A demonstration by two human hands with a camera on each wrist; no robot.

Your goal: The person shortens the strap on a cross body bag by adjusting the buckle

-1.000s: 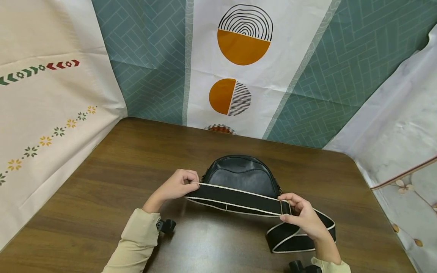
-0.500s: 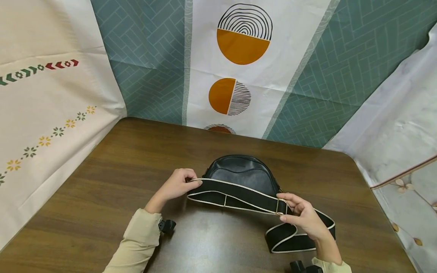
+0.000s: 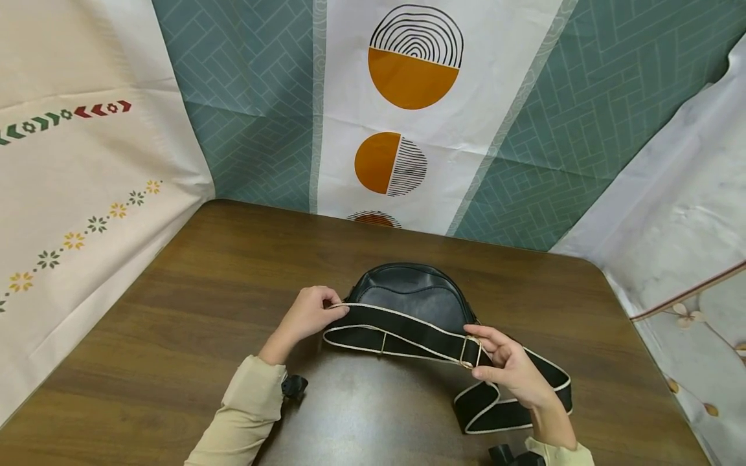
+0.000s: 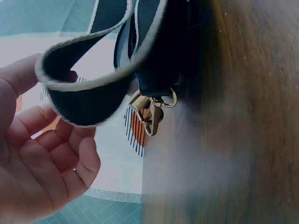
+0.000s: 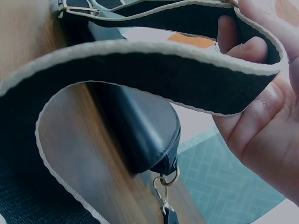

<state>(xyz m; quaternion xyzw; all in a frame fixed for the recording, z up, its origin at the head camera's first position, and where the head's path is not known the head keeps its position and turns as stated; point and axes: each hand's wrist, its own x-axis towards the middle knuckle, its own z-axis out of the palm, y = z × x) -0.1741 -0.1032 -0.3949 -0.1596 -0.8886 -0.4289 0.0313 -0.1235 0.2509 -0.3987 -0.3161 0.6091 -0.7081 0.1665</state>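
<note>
Shifted leftward since the earlier frames, the gold slide buckle (image 3: 471, 353) sits nearer the left hand (image 3: 305, 317). At four o'clock in the head view, the right hand's (image 3: 513, 369) curled fingers pinch the webbing strap (image 3: 402, 325), covering part; at seven, left thumb and fingers pinch its fold. Beyond, the black half-moon handbag (image 3: 414, 291) rests on the worktop (image 3: 233, 278), lower front hidden.
</note>
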